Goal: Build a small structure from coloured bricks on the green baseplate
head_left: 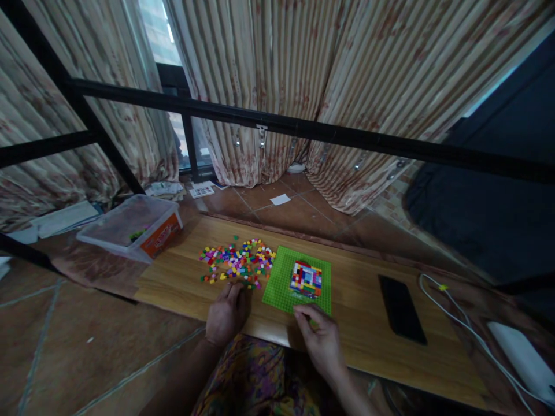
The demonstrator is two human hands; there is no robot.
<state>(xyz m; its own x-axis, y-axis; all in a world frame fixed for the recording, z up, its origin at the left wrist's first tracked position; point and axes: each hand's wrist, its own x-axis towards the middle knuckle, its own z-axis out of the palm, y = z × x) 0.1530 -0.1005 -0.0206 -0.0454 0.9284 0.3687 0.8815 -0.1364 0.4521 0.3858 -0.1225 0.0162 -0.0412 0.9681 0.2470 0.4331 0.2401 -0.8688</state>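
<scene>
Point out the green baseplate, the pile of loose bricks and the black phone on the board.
green baseplate [277, 283]: head view, on its bare left part.
pile of loose bricks [238, 263]: head view, on the middle of the scatter.
black phone [401, 308]: head view, on the middle of its screen.

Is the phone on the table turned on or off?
The phone looks off: its screen is all black, lying flat on the wooden table.

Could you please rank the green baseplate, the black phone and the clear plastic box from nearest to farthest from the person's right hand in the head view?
From the right hand:
1. Green baseplate, just beyond the fingertips, at its near edge.
2. Black phone, lying flat to the right.
3. Clear plastic box, far left, off the board's corner.
</scene>
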